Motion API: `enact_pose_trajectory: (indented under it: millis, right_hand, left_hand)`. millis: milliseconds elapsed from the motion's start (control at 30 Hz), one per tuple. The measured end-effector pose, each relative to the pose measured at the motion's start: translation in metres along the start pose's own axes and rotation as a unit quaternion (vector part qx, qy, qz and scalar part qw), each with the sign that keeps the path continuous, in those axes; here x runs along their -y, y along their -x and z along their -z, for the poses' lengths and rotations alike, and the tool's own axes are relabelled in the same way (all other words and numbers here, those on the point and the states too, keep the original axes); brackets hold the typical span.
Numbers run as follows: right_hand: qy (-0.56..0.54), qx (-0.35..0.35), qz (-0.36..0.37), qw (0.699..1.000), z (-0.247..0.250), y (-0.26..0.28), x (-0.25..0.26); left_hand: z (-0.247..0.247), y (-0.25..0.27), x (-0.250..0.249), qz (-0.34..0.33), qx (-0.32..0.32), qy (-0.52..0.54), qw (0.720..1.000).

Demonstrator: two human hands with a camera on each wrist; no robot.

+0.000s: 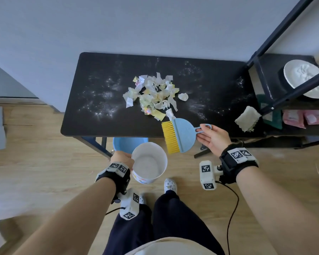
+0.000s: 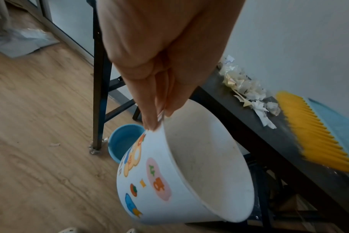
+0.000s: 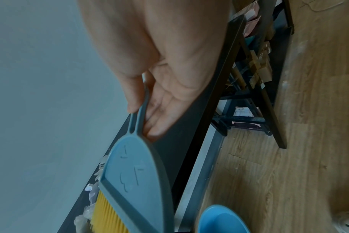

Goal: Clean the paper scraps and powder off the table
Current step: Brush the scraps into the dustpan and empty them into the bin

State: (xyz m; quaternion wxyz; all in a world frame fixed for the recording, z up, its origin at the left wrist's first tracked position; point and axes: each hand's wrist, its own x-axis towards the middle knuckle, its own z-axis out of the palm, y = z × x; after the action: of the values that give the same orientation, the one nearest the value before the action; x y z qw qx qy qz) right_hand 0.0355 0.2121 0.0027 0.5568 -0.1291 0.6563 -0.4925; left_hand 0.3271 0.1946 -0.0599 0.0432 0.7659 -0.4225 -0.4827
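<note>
A heap of torn paper scraps lies mid-table on the black table. White powder is scattered on both sides of the heap. My right hand pinches the loop handle of a blue brush with yellow bristles, held at the table's front edge just right of the scraps. My left hand pinches the rim of a white bucket with cartoon stickers, held below the table's front edge. The bucket looks empty.
A blue bucket stands on the wooden floor under the table. A pale folded cloth lies at the table's right end. A black shelf frame at right holds a white plate and pink packets.
</note>
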Motion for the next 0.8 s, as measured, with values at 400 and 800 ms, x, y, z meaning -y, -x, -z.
enact_pose_trajectory:
  millis: [400, 800]
  right_hand:
    - [0.027, 0.099, -0.052, 0.993, -0.005, -0.065, 0.039]
    - [0.011, 0.085, -0.018, 0.996, -0.017, -0.069, 0.055]
  left_hand:
    - [-0.043, -0.035, -0.021, 0.070, -0.014, 0.083, 0.994]
    - [-0.048, -0.072, -0.023, 0.145, 0.033, 0.251, 0.956]
